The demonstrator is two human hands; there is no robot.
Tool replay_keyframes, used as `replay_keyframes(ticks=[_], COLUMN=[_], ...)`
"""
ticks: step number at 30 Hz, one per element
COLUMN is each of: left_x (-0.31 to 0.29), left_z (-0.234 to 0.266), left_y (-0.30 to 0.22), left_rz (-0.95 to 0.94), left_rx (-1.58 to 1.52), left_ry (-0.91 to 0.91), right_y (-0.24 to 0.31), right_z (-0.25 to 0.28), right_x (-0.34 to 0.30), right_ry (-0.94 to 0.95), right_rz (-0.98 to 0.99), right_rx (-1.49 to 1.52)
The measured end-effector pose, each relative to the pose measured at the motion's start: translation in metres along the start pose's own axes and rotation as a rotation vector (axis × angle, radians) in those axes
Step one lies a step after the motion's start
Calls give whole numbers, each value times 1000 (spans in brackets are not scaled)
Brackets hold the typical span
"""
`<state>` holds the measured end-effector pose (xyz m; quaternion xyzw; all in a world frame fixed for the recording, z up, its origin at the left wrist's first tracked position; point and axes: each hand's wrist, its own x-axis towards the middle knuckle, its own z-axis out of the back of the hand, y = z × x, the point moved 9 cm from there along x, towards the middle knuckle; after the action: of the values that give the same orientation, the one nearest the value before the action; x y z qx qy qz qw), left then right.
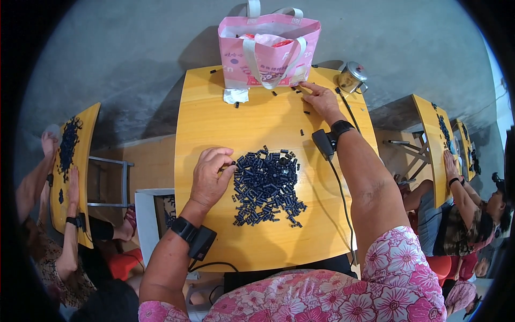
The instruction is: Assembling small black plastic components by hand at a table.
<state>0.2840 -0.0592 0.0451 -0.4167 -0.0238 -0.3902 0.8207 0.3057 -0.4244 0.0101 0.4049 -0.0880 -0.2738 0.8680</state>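
Note:
At the left edge of a heap of small black cylindrical parts [265,185], my left hand [210,176] is closed, its thumb and fingertips drawn together. A dark bit shows at those fingertips, too small to name. My right hand [323,103] reaches to the far side of the table, forefinger stretched out and thumb apart from it. Its fingertips are beside a few loose black parts [294,89] at the foot of a pink shopping bag [268,48]. Nothing shows held in that hand.
On the yellow table [206,123] a crumpled white wrapper [236,95] lies before the bag. A lidded metal mug [352,77] and a thin black rod [348,107] are at the far right. Below left stands a white box [147,217]. People work at side tables [86,161].

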Motion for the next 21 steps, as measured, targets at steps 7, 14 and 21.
replay_keyframes(ticks=[7,14,21], left_x=[-4,0,-2], left_z=[2,-1,1], left_y=[5,1,3], left_rz=[33,27,23], left_rx=[-2,-17,-9], left_ry=[-3,1,1], right_y=[11,-22,-8], right_z=[-4,27,-5], right_x=[-13,8,1], right_ry=[-76,-573,-228], right_rz=[51,306,211], right_rx=[-79,-134,-39])
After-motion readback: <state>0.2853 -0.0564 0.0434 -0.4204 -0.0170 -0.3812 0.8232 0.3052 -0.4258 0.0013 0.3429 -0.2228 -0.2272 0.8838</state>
